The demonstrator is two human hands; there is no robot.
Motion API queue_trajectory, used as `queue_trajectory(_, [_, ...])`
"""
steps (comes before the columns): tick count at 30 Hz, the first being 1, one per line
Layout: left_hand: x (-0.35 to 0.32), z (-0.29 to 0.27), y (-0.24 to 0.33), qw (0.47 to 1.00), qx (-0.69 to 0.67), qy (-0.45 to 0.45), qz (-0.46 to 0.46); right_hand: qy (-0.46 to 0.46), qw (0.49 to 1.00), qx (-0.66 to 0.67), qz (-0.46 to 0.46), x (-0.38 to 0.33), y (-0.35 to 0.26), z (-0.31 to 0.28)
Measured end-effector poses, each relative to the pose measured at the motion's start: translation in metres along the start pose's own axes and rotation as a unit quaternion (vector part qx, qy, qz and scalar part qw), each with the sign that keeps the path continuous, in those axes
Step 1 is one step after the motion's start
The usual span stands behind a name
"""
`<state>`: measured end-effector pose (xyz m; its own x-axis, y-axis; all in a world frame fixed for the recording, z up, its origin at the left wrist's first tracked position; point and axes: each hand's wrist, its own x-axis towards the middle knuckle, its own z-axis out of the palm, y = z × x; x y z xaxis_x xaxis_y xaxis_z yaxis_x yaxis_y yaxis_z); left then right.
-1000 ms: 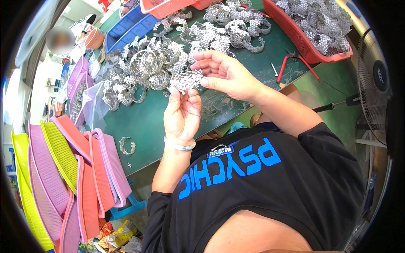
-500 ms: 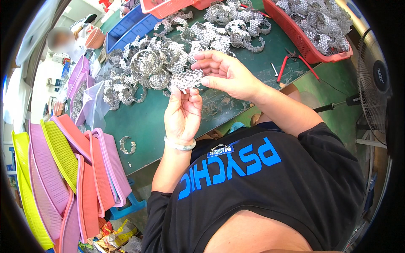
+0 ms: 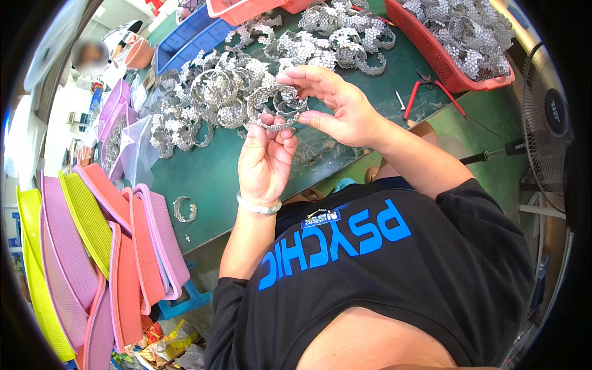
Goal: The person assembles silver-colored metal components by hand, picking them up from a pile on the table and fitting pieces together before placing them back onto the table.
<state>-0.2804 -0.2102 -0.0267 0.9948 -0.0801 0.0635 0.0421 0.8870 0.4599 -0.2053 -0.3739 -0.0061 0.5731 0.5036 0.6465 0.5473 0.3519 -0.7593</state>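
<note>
Between thumb and fingertips, my left hand (image 3: pixel 266 161) pinches a curved silver metal bracelet (image 3: pixel 280 125) with a honeycomb-like pattern. The band's open curve faces away from me. Beside its right end is my right hand (image 3: pixel 342 111), fingers stretched out and apart; the thumb tip lies at or against the band, and whether it presses on it I cannot tell. Right behind both hands spreads a heap of similar silver bracelets (image 3: pixel 219 86) on the green table (image 3: pixel 203 206). One more bracelet (image 3: pixel 184 209) lies apart near the table's left edge, with a tiny metal piece close by.
Red-handled pliers (image 3: pixel 435 92) lie at the right, near a red basket (image 3: pixel 425 52) full of silver pieces. Blue bins (image 3: pixel 194 43) stand at the back. Stacked colourful baskets (image 3: pixel 126 259) fill the left. A fan (image 3: pixel 549 111) stands far right. Another person is at the far left.
The bracelet has been turned in my left hand, so its ring shape now shows rather than its patterned face. My right hand stays beside it, its fingers slightly more spread.
</note>
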Motion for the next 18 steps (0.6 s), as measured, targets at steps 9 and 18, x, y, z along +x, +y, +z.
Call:
queue_trajectory(9, [0.0, -0.001, 0.0, 1.0, 0.004, -0.007, 0.003, -0.007, 0.999, -0.046, -0.013, -0.002, 0.0, -0.001])
queue_trajectory(18, [0.005, 0.008, 0.005, 0.997, 0.023, 0.042, 0.06, 0.02, 0.998, -0.047, -0.02, 0.0, -0.019, -0.011])
